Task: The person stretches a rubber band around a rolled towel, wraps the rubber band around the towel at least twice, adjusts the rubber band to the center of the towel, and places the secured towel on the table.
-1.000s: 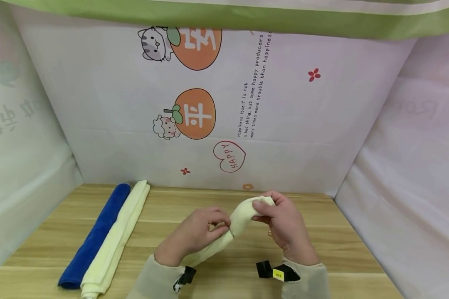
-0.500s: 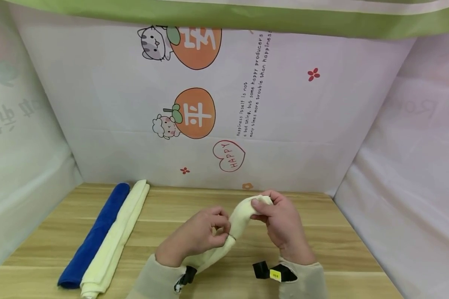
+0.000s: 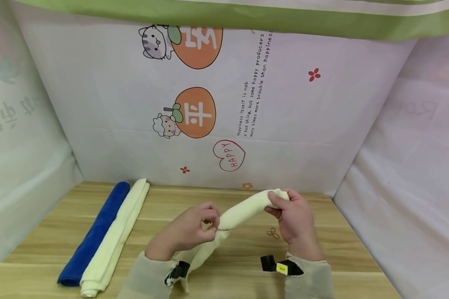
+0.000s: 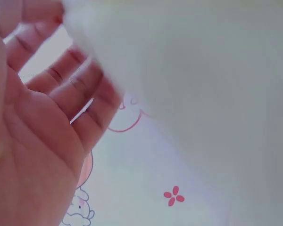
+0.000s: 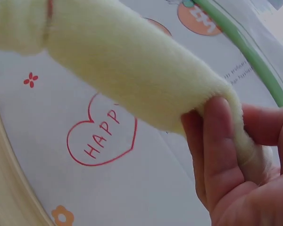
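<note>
A rolled pale yellow towel is held up between both hands over the table. My right hand grips its far end, thumb on the near side, fingers curled round behind. A thin reddish-brown rubber band circles the roll and draws it in a little. At that rubber band, thumb and forefinger of my left hand pinch it against the towel's edge. Below the left hand the rest of the towel hangs loosely toward the wrist. In the left wrist view, blurred pale cloth covers much of the picture.
Left on the wooden table lie a rolled blue towel and, alongside it, a folded pale yellow towel. A few loose rubber bands lie by the right hand. White printed cloth walls enclose the back and sides.
My right hand has moved right and slightly up, drawing the bent roll straighter. The left hand has shifted a little left with the band. Loose rubber bands on the table have come into view.
</note>
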Action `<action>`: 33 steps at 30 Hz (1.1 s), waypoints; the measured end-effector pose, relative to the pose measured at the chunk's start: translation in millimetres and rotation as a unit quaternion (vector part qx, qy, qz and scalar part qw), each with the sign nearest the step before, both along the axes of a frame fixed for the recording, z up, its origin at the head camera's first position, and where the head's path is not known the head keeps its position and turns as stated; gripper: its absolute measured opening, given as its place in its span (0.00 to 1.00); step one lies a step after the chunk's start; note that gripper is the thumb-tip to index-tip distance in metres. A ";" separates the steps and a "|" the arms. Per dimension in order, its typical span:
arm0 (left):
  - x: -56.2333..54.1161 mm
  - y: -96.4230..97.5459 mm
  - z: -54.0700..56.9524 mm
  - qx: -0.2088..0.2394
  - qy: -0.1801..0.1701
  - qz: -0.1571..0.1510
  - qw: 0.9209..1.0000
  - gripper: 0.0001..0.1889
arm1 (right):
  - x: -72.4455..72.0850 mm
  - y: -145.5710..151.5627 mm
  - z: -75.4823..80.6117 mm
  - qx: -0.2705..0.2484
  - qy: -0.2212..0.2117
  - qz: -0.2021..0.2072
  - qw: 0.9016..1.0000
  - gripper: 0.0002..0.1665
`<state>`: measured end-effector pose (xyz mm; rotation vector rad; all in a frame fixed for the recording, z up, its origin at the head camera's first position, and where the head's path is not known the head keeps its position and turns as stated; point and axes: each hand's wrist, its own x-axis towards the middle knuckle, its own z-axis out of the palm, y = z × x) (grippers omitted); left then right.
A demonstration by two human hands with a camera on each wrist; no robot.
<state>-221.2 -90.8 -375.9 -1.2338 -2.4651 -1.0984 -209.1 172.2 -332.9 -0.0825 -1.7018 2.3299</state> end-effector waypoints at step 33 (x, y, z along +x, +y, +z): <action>0.8 16.5 -2.5 -0.011 0.044 0.060 0.997 0.10 | 1.2 1.4 2.3 0.176 -0.045 0.006 0.983 0.18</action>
